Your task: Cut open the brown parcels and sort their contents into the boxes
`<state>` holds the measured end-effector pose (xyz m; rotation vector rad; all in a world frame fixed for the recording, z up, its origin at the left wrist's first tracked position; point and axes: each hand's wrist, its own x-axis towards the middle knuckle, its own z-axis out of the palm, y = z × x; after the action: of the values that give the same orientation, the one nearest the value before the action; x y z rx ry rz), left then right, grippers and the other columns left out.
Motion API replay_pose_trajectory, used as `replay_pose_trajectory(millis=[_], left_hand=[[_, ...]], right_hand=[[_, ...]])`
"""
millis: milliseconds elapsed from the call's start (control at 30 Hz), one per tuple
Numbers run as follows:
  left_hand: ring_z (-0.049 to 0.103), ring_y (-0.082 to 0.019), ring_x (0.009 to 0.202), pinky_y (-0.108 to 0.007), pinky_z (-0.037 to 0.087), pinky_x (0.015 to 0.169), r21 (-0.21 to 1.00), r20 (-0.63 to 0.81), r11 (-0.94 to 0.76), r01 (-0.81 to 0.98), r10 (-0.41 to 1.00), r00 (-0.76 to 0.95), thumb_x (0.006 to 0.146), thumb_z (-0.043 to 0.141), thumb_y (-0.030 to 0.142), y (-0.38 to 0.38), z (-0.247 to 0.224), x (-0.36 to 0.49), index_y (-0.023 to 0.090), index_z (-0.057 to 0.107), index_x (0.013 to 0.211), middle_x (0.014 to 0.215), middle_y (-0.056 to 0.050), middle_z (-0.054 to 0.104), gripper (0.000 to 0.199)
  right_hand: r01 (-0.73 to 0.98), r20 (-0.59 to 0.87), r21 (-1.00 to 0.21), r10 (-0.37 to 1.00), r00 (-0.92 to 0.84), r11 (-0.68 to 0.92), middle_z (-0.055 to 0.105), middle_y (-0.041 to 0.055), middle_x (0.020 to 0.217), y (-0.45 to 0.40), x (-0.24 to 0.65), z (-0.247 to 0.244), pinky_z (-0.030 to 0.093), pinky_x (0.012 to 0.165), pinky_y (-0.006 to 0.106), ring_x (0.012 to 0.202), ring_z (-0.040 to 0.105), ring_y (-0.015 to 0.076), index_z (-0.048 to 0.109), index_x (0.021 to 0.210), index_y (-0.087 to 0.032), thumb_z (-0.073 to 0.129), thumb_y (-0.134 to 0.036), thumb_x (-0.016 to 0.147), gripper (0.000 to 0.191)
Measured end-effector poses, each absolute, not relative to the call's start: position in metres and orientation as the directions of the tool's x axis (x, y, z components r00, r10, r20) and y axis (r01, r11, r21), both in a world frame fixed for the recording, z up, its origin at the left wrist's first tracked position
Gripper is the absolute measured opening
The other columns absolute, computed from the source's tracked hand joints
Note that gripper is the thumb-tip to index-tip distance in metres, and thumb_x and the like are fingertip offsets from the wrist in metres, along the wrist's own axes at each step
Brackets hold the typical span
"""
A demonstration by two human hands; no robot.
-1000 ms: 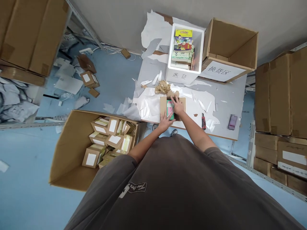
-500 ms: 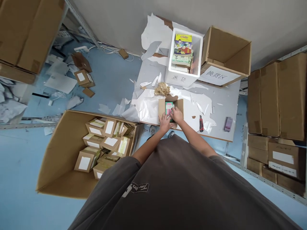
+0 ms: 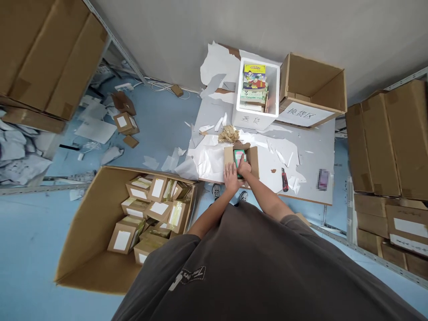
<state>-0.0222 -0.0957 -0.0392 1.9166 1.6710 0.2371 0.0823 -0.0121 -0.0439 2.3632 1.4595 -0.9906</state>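
Cardboard box point(image 3: 254, 159) (brown, open-topped) surrounds a rectangular green-pink item point(image 3: 238, 154).

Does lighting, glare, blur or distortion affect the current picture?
Head view: lighting is soft, with bright highlights on the white sheet left of the small box; head view: the left hand and right hand look small, without obvious motion blur; head view: a purplish item at right is pixelated; head view: wide-angle stretch seems to slant the cartons at upper left.
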Motion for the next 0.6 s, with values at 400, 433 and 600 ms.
replay_pose_trajectory(millis=[400,433,600], left_hand=[[0.013,-0.046,0.170,-0.064,0.022,0.136,0.469,-0.277,-0.048,0.882,0.940,0.198,0.084,0.086,0.059,-0.083,-0.021,-0.029,0.013,0.020,0.177,0.182,-0.027,0.019,0.123],[0.013,-0.047,0.170,-0.065,0.022,0.135,0.469,-0.272,-0.061,0.881,0.939,0.209,0.084,0.086,0.059,-0.080,-0.015,-0.031,0.013,0.019,0.178,0.182,-0.027,0.018,0.123],[0.005,-0.042,0.172,-0.059,0.022,0.138,0.528,-0.088,-0.379,0.760,0.866,0.493,0.094,0.076,0.042,-0.055,0.024,-0.005,0.019,0.026,0.177,0.185,-0.017,0.015,0.100]], right_hand=[[0.909,-0.446,-0.170,0.852,0.274,-0.382,0.071,0.0190,0.136,-0.034,0.172,0.065,0.056,0.098,0.045,0.118,0.073,0.0397,0.026,0.176,-0.023,0.084,-0.058,0.084,0.115],[0.907,-0.441,-0.173,0.854,0.277,-0.384,0.071,0.0185,0.136,-0.037,0.184,0.073,0.056,0.099,0.045,0.119,0.073,0.0402,0.027,0.176,-0.023,0.086,-0.058,0.083,0.116],[0.897,-0.437,-0.202,0.856,0.276,-0.392,0.072,0.0191,0.140,-0.052,0.222,0.101,0.055,0.101,0.045,0.124,0.071,0.0419,0.023,0.177,-0.018,0.091,-0.055,0.078,0.125]])
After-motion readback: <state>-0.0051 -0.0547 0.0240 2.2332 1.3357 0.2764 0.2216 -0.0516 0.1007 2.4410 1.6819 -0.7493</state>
